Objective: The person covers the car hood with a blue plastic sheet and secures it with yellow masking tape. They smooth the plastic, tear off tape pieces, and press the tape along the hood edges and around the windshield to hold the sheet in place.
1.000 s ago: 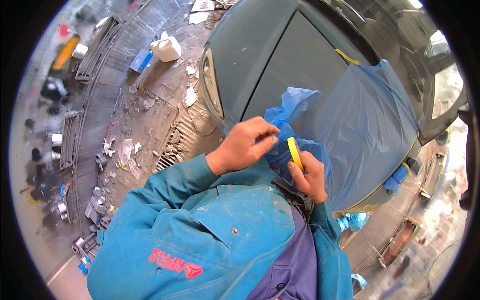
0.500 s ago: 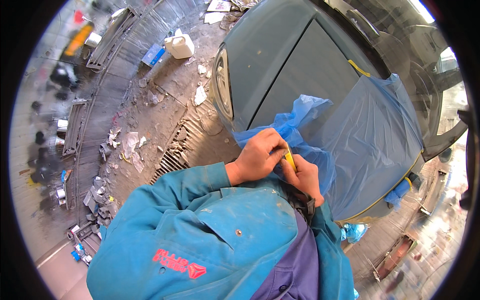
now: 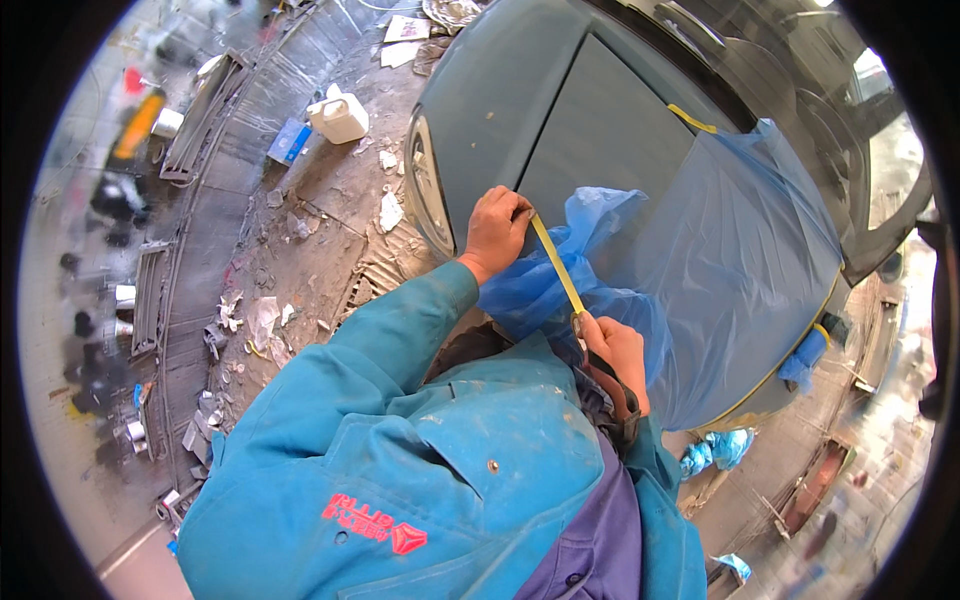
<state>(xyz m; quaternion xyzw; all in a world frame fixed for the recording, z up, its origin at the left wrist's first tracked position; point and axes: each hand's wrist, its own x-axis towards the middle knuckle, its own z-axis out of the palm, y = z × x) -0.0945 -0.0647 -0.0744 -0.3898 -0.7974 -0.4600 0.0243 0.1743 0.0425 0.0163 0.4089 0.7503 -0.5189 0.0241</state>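
Observation:
A strip of yellow masking tape (image 3: 557, 264) is stretched taut between my two hands. My left hand (image 3: 495, 232) pinches its upper end, close to the car's dark panel gap. My right hand (image 3: 614, 352) is closed at the lower end; whether the roll sits inside that hand is hidden. Beneath the tape lies bunched blue plastic film (image 3: 606, 228). The same film spreads smoothly (image 3: 745, 250) over the right part of the grey car body (image 3: 615, 115). Yellow tape (image 3: 692, 118) holds the film's upper edge.
The headlight (image 3: 428, 185) is left of my left hand. A white jug (image 3: 340, 117) and a blue box (image 3: 290, 141) stand on the littered floor. A floor grate (image 3: 362, 290) lies beside my left forearm. The car mirror (image 3: 895, 240) juts out at right.
My hands have drawn apart: the left moved up and left, the right slightly down. A longer length of yellow masking tape now spans the space between them. The view has shifted slightly.

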